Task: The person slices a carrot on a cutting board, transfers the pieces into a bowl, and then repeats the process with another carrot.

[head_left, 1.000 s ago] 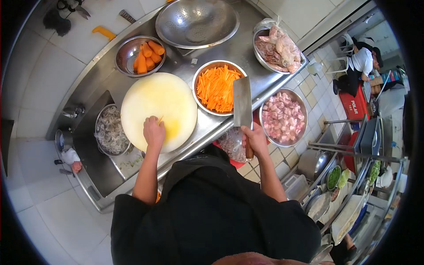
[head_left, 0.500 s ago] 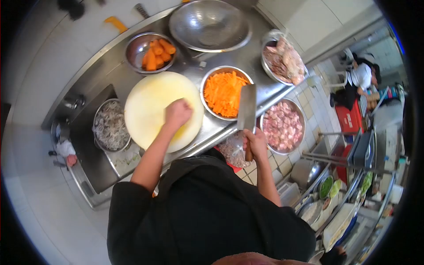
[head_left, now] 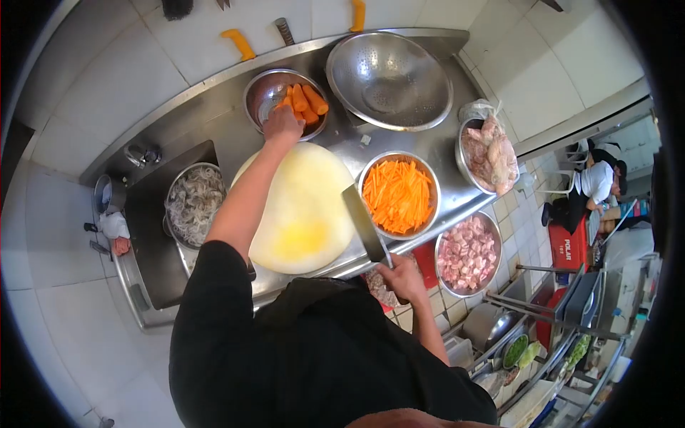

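My left hand (head_left: 282, 123) reaches across the round pale cutting board (head_left: 303, 210) to the steel bowl (head_left: 265, 89) of peeled carrot chunks (head_left: 305, 102); its fingers rest at the bowl's near rim, by the carrots. I cannot tell whether it grips one. My right hand (head_left: 401, 278) holds a cleaver (head_left: 362, 222) by the handle at the counter's front edge, blade slanted over the board's right side. A bowl of carrot strips (head_left: 398, 195) sits right of the board.
A steel colander (head_left: 389, 70) stands at the back. Bowls of raw poultry (head_left: 489, 153) and diced meat (head_left: 467, 253) sit to the right. A bowl of sliced onion (head_left: 193, 203) lies in the sink at left. Another person (head_left: 596, 182) stands far right.
My left hand left the cutting board and stretched forward to the carrot bowl. My right hand lowered and tilted the cleaver leftward over the board's edge. The view shifted.
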Motion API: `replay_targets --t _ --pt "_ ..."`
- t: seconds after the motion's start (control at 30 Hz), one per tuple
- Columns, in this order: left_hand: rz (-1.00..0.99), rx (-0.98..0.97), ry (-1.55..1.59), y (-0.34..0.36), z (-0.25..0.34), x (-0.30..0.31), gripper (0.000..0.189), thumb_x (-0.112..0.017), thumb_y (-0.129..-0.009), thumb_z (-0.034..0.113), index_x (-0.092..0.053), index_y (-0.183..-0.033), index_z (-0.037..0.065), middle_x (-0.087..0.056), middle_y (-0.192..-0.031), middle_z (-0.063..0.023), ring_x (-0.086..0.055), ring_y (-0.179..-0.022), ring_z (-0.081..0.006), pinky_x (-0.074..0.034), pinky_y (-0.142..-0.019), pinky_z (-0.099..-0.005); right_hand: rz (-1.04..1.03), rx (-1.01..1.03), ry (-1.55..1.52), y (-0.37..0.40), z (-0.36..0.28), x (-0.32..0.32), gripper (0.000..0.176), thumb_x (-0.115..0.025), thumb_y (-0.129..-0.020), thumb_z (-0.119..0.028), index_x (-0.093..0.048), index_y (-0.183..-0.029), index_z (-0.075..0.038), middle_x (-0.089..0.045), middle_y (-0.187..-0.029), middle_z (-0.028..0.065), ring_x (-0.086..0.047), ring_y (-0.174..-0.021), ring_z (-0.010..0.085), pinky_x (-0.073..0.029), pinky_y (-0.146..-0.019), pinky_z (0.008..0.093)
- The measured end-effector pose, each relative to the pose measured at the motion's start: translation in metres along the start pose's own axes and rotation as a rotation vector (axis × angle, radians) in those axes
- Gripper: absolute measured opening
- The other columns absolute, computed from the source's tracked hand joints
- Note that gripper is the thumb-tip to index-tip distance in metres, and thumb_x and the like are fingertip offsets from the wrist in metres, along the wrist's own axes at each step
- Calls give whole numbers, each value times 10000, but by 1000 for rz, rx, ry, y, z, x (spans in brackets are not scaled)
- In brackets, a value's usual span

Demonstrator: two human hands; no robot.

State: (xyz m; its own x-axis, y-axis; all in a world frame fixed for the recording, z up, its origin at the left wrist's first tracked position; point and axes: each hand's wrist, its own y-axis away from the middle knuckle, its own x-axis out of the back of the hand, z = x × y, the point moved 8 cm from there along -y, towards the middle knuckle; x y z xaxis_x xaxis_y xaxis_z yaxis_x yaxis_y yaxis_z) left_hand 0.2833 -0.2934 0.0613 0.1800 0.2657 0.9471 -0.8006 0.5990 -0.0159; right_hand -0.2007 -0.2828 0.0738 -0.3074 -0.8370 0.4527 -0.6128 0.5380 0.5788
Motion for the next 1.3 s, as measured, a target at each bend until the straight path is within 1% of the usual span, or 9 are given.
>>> replay_targets --t 0.17,0.4,0.47,0.67,0.8,0.97,1.07,1.2,1.3 --pt "-142 84 77 -39 -34 -31 602 -784 -855 331 -595 -1342 32 -704 -1289 -194 -686 -1202 -367 -558 -991 -473 -115 34 259 -8 -43 -27 421 -680 -979 -342 -672 -1195 19 -711 -980 325 -691 -986 488 -533 -863 531" --pt "-173 147 721 -58 -73 -30 330 -768 -821 239 -755 -1036 -11 -763 -947 -184 -753 -996 -292 -579 -831 -429 -13 154 318 -14 -30 -42 418 -656 -989 -340 -651 -1253 -16 -706 -1053 336 -669 -1042 517 -532 -912 587" --pt "-170 89 1069 -36 -69 -1 346 -742 -842 218 -723 -1113 3 -750 -967 -119 -729 -910 -215 -566 -767 -393 -16 166 372 -20 -23 -46 376 -646 -988 -339 -655 -1174 -12 -709 -1024 326 -672 -1009 519 -535 -884 593" --pt "-218 213 1140 110 -88 30 415 -680 -899 162 -603 -1276 7 -711 -1098 -64 -715 -891 -190 -566 -740 -346 159 320 350 -20 -44 -48 296 -623 -972 -232 -593 -1117 25 -704 -930 314 -682 -943 520 -529 -853 608" --pt "-336 473 909 227 -103 -30 827 -821 -862 306 -398 -1502 -2 -715 -1159 -233 -741 -979 -269 -591 -847 -437 158 199 396 -22 -46 -54 293 -602 -988 -232 -567 -1127 24 -701 -903 330 -686 -918 531 -536 -846 619" --pt "-248 390 608 272 -87 -34 976 -811 -886 332 -244 -1618 23 -655 -1259 -345 -699 -1082 -453 -567 -946 -469 171 188 390 -18 -43 -52 330 -583 -1013 -272 -590 -1142 32 -696 -930 353 -681 -915 539 -526 -846 623" --pt "-175 212 363 267 -78 8 810 -740 -927 214 -328 -1615 101 -556 -1447 -311 -638 -1214 -457 -545 -1013 -459 161 234 423 -9 -37 -59 325 -578 -995 -233 -599 -1160 46 -695 -919 353 -679 -907 539 -523 -841 617" --pt "-25 -540 205 263 -70 10 632 -708 -875 47 -577 -1485 143 -420 -1611 -218 -491 -1412 -430 -479 -1108 -468 194 250 456 -5 -27 -66 322 -565 -967 -181 -584 -1175 64 -696 -901 354 -686 -890 533 -529 -834 616" --pt "-132 -586 241 258 -56 0 647 -760 -833 63 -611 -1454 167 -434 -1625 -145 -390 -1499 -401 -380 -1196 -507 204 263 507 -7 -32 -65 326 -561 -958 -166 -574 -1182 71 -697 -884 356 -691 -865 531 -535 -826 620"
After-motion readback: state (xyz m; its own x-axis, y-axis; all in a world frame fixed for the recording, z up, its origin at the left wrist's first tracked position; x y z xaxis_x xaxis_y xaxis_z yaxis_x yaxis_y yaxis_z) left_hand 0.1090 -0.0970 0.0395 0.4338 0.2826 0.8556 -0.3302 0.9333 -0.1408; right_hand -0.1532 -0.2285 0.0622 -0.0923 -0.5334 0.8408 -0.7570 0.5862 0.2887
